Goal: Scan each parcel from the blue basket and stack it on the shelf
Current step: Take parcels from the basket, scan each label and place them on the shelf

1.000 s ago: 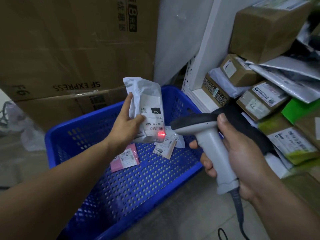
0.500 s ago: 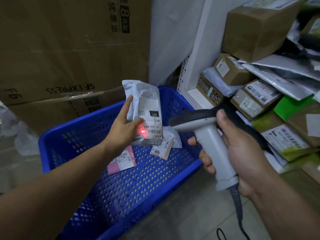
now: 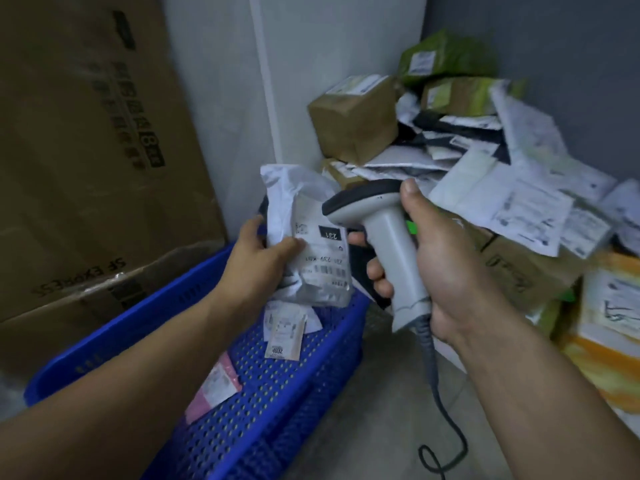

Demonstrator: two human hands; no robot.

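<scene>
My left hand (image 3: 258, 259) grips a white plastic parcel (image 3: 301, 216) with a label marked 231, held upright above the far end of the blue basket (image 3: 114, 327). Close to its right, my right hand (image 3: 436, 268) grips the handle of a grey barcode scanner (image 3: 384, 230), whose dark head overlaps the parcel's right edge. No red light shows on the label. Inside the basket lie a pink parcel (image 3: 214, 389) and a small white parcel (image 3: 285, 332). To the right, the shelf (image 3: 446, 351) carries a heap of parcels (image 3: 467, 168).
Large cardboard boxes (image 3: 86, 150) stand at the left behind the basket. A white post (image 3: 266, 81) rises behind the parcel. The scanner's cable (image 3: 440, 410) hangs down to the grey floor. Orange and brown packages (image 3: 602, 341) crowd the right edge.
The view has swung up and right toward the shelf heap. My left hand has carried the parcel right, against the scanner head. The red scan spot on the label has gone.
</scene>
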